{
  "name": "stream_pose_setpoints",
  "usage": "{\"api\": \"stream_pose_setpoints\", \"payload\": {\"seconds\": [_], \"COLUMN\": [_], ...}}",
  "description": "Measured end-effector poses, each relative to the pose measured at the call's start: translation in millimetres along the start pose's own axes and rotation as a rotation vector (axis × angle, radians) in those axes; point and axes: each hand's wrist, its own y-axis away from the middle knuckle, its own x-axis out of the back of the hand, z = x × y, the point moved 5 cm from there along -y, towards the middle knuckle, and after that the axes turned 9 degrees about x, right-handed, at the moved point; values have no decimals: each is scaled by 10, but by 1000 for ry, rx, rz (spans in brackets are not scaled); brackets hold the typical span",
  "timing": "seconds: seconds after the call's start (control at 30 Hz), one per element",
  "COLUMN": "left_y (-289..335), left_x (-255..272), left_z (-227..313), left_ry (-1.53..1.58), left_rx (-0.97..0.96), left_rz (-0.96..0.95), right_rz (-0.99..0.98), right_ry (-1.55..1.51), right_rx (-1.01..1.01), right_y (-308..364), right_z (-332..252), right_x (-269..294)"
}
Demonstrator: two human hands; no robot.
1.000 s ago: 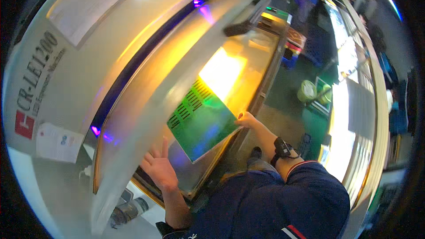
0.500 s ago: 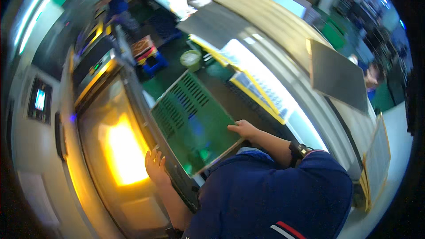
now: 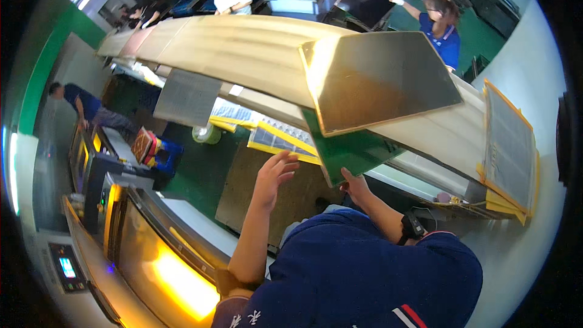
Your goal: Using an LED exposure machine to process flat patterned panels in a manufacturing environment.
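Observation:
My right hand (image 3: 357, 187) grips the near edge of a flat green board (image 3: 347, 153), thumb on top. The board slants at the belt's near edge, and its far part is hidden behind a large brownish, shiny panel (image 3: 388, 85) on the pale conveyor belt (image 3: 237, 42). Raised to the left of the board, my left hand (image 3: 274, 177) holds nothing; its fingers are spread and apart from the board. Below the left forearm, a machine with a glowing yellow bed (image 3: 176, 273) stands at the lower left.
A grey panel (image 3: 189, 97) overhangs the belt's near side. Yellow-edged sheets (image 3: 282, 140) lie below the belt. A framed panel (image 3: 510, 146) leans at the far right. One co-worker (image 3: 440, 30) holds a dark panel (image 3: 364, 0) across the belt; others stand farther off.
I have turned right from the glowing machine toward the belt. The green board has swung to the belt in my right hand. My left hand has risen away from the machine's edge.

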Motion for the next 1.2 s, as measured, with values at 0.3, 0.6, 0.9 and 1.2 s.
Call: {"api": "stream_pose_setpoints", "payload": {"seconds": [0.3, 0.6, 0.9, 1.2], "left_y": [-913, 752, 4135, 4650], "left_x": [-971, 1762, 2485, 2334], "left_z": [320, -361, -2365, -3414], "left_ry": [118, 417, -530, 1104], "left_rx": [49, -153, 130, -761], "left_rz": [-207, 388, 1741, 2046], "right_rz": [-251, -862, -1209, -1562], "right_ry": [364, 606, 925, 1303], "right_rx": [48, -110, -259, -217], "right_y": [-97, 167, 198, 385], "right_z": [-179, 614, 1200, 2269], "right_x": [308, -369, -1326, -2419]}}
